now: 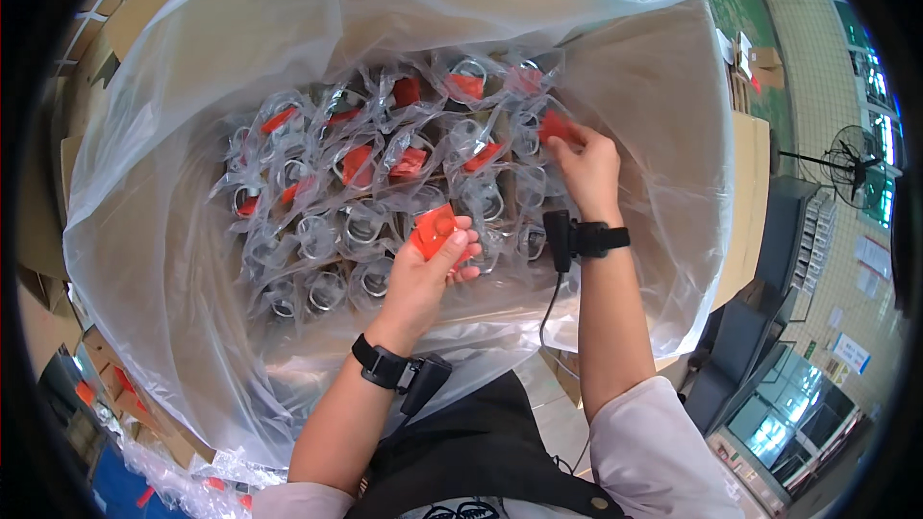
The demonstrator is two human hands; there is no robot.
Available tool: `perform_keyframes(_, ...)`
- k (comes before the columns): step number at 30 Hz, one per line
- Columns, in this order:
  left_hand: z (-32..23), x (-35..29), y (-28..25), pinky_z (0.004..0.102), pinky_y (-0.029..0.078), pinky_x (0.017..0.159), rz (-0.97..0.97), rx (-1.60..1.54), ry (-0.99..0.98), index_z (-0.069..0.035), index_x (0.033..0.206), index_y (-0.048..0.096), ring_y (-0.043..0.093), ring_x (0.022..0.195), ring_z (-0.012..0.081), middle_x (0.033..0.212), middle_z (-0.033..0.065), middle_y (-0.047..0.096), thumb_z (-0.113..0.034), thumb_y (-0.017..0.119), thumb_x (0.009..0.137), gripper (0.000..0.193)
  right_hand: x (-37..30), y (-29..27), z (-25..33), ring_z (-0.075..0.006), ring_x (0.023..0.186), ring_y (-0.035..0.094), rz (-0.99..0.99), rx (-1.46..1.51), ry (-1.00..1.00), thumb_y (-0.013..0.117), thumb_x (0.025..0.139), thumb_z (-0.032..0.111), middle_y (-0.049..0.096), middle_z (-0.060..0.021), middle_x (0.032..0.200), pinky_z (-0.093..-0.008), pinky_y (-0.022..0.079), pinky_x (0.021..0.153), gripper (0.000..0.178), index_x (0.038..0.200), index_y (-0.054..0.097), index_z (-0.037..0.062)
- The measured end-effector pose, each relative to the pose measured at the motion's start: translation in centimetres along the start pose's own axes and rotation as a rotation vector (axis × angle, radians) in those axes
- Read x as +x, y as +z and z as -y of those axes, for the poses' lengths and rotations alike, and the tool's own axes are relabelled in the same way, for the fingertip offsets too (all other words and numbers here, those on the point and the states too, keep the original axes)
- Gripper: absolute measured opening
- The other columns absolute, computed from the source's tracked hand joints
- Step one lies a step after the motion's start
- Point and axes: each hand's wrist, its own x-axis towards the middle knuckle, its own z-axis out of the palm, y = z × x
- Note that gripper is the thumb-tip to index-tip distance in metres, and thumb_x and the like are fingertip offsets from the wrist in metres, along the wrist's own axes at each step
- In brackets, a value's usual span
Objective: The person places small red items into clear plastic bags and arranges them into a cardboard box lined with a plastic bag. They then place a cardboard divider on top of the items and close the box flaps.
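A room with a tiled wall (817, 58) and some green floor (745, 5) surrounds one large carton (750, 211), its edges draped with one clear plastic liner (183, 135). One fan (854, 165) shows at the far right. Upwards of twenty bagged pieces (365, 223) with shiny rims lie in rows inside, too overlapped to count exactly; open room remains between them and the liner's left and right sides. Two hands reach in over the near edge: the left hand (428, 274), thumb pressed over curled fingers, holds a small red stack (435, 227) above the lower rows; the right hand (588, 161), fingertips narrow, pinches one red slip (555, 125) at the rows' right end. About ten other red slips (357, 165) lie among the bags
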Motion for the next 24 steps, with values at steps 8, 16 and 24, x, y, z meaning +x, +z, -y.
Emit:
perform_keyframes(8,1.6,0.3,0.4,0.0239,0.053,0.066,0.299,0.241,-0.078,-0.003,0.114,0.062,0.064,0.082,0.0120,0.096,0.0051,0.066,-0.023,0.060,0.094,0.028,-10.0,-5.3,4.8,-0.0042,0.069,0.054,0.716,0.613,0.231,0.074,0.083,0.014,0.062,-0.0022,0.094,-0.0195,0.043,0.063,0.027,0.106,0.069,-0.0008)
perform_keyframes(16,4.2,-0.1,0.5,0.0215,0.049,0.056,0.179,0.340,-0.096,-0.001,0.112,0.062,0.059,0.072,0.0083,0.093,0.0049,0.066,-0.027,0.057,0.096,0.030,-8.9,-4.0,-2.0,-0.0280,0.074,0.065,0.227,-0.001,0.095,0.066,0.083,0.009,0.068,-0.0150,0.088,-0.0374,0.051,0.068,0.014,0.094,0.072,0.0027)
perform_keyframes(24,4.7,0.1,0.5,0.0206,0.048,0.059,0.238,0.308,-0.052,-0.001,0.118,0.058,0.058,0.075,0.0075,0.101,0.0048,0.064,-0.026,0.052,0.099,0.032,-6.5,-1.9,-2.9,-0.0312,0.083,0.068,0.286,-0.315,0.066,0.069,0.082,0.019,0.070,-0.0182,0.088,-0.0389,0.052,0.074,0.030,0.103,0.067,-0.0012)
